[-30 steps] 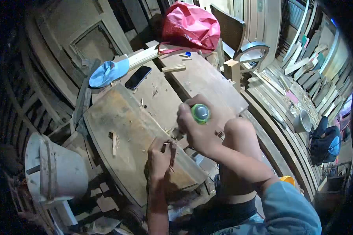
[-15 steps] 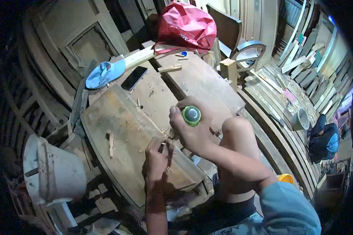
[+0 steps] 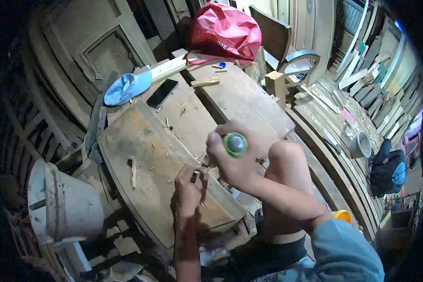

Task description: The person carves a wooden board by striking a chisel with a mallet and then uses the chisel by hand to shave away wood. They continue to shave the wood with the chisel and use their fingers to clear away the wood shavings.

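Note:
My right hand (image 3: pixel 232 157) is wrapped round a green handle with a grey round end (image 3: pixel 236 144), seen nearly end-on. Whatever extends below that handle is hidden by the fist. Close beside it, my left hand (image 3: pixel 189 188) rests at the edge of a worn wooden panel (image 3: pixel 145 155), its fingers bent together. What those fingers hold, if anything, is too small and shaded to make out. Wood shavings and a split sliver of wood (image 3: pixel 134 172) lie on the panel.
A phone (image 3: pixel 162 93), a light blue cloth cap (image 3: pixel 128 88) and a pink bag (image 3: pixel 225 33) lie on the boards beyond. A white bucket (image 3: pixel 77 207) stands at left. My bent knee (image 3: pixel 289 160) is close to my right forearm. Stacked planks (image 3: pixel 333 145) lie at right.
My right hand has shifted slightly right and down, and the handle's end tilts a little differently. The left hand stays almost in place.

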The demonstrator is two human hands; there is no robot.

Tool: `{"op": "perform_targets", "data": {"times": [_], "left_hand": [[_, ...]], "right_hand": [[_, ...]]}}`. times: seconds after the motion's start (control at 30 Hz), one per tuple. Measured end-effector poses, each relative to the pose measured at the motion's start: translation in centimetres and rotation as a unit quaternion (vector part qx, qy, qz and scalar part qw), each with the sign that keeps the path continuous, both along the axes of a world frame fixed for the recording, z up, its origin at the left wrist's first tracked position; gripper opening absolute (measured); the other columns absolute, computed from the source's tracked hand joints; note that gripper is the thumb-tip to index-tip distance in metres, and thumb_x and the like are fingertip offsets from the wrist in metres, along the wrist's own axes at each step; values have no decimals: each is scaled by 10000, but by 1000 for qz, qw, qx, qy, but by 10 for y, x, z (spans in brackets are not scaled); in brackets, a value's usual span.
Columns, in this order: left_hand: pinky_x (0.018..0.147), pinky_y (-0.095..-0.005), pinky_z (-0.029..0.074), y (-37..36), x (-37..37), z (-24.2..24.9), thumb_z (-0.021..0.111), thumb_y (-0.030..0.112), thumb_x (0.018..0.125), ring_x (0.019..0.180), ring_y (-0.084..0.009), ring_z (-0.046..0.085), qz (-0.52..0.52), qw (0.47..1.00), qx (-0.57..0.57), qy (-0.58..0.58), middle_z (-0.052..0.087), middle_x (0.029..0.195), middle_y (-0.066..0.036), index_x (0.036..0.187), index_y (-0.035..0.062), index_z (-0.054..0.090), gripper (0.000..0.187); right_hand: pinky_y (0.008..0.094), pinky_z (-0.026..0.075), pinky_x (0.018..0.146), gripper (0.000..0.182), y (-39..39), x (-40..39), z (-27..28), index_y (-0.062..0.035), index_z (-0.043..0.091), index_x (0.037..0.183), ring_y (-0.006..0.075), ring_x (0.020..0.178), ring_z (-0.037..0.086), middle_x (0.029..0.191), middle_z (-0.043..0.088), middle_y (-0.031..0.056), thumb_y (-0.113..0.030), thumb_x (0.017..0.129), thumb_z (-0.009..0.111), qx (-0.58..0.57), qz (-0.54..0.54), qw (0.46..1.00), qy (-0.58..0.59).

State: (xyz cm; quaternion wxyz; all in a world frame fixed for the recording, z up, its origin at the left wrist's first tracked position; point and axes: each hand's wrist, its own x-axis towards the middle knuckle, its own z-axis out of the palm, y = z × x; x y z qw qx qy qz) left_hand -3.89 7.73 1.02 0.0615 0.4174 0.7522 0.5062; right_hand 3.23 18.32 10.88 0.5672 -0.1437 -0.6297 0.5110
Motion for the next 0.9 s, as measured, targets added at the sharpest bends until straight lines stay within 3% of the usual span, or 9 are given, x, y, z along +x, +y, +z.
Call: {"op": "perform_targets", "data": {"times": [0.07,0.1,0.2,0.27,0.33,0.47,0.5,0.8,0.9], "left_hand": [[669,-369,476,-2,2,0,641,46,784,748,-318,608,-17,999,30,6,605,812,-144,872,21,625,93],[664,-369,474,-2,6,12,667,73,780,743,-310,606,3,990,-41,-131,598,798,-139,866,21,616,113],[643,-360,474,0,2,-3,669,71,788,734,-286,613,-20,995,0,-98,597,797,-139,891,23,619,124],[638,-359,481,-1,1,0,664,59,792,732,-296,613,-14,1000,21,1,599,815,-154,906,19,618,129],[622,-344,488,-2,8,14,654,42,795,721,-310,608,13,990,-43,-133,594,819,-155,891,18,615,107],[601,-339,500,3,-3,-5,623,4,797,692,-282,616,-35,997,67,13,592,816,-143,905,17,622,109],[617,-354,507,-4,-1,4,612,-4,795,706,-280,624,-21,999,-13,44,601,829,-142,915,15,625,122],[688,-363,495,-4,1,-5,608,-15,784,765,-306,626,1,999,-15,-29,619,869,-149,920,4,617,138],[692,-364,488,1,2,2,594,-32,781,772,-312,620,-15,999,31,-2,620,859,-150,906,8,618,133]], "right_hand": [[266,390,457,159,-6,6,1,-30,551,687,114,449,485,549,513,68,-52,767,686,-78,35,996,10],[261,389,451,161,-3,3,-6,-31,552,685,110,449,480,541,512,63,-52,765,690,-22,20,999,-17],[254,388,447,162,-4,4,5,-32,551,682,110,446,483,530,508,61,-49,764,690,0,14,999,-38],[257,387,454,158,-8,3,11,-38,549,682,103,453,481,524,496,46,-44,767,681,-19,7,998,59],[258,395,462,153,0,3,-9,-37,549,685,108,457,493,538,511,49,-36,768,678,-50,29,997,-54],[256,399,470,155,-2,-2,-3,-29,546,682,111,460,500,547,521,57,-32,769,675,-9,22,1000,3],[257,401,475,156,-3,2,2,-25,545,683,109,468,502,551,520,58,-34,770,674,-57,39,997,15],[262,392,469,157,-2,2,-5,-26,547,686,121,477,502,558,516,62,-48,770,677,-97,51,994,4],[260,392,466,164,0,0,-3,-26,539,683,113,469,502,539,507,60,-47,769,677,-29,18,999,-22]]}}
